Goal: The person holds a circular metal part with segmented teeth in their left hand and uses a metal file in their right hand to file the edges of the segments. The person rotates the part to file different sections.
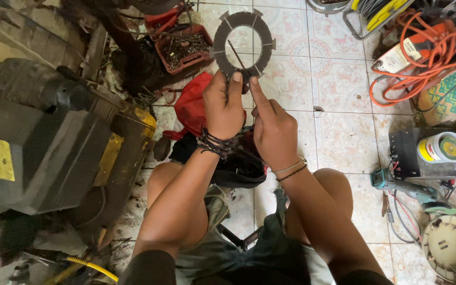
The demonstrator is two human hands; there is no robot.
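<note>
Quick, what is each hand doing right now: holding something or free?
Left hand: closed on the lower edge of the grey notched ring disc, holding it up.
Right hand: forefinger touching the disc's lower edge; a grip cannot be told.

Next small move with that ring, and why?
Probably turn the ring a notch within the grip. Both hands pinch only its lower edge: left hand and right hand meet there, a thin dark strip crosses the opening, and the upper tabs sit far from the fingers.
</note>
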